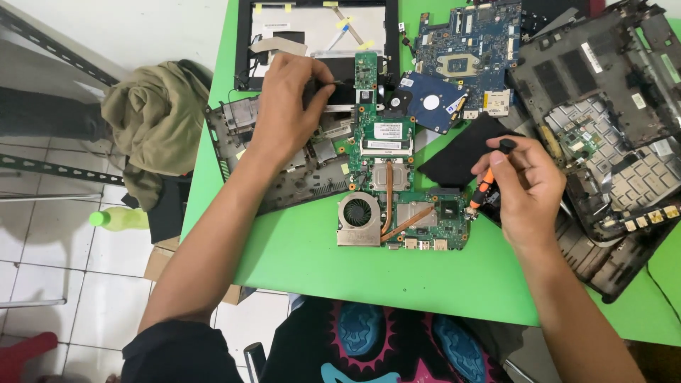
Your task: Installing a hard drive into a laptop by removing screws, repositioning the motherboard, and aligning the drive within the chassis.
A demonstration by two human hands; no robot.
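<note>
Motherboard lies bare on the green table, lifted clear of the grey laptop base, so the strip-down looks well along. Your right hand pinches an orange screwdriver, its tip at the board's right edge just below your fingertips. Your left hand grips a small dark part, which I can't identify, beside the board's top. Fan and copper heat pipes remain mounted.

One head-worn camera looks steeply down from above the near edge of the green table, fairly close. It faces away from the wearer, whose forearms enter from the near side; tiled floor shows at left.
</note>
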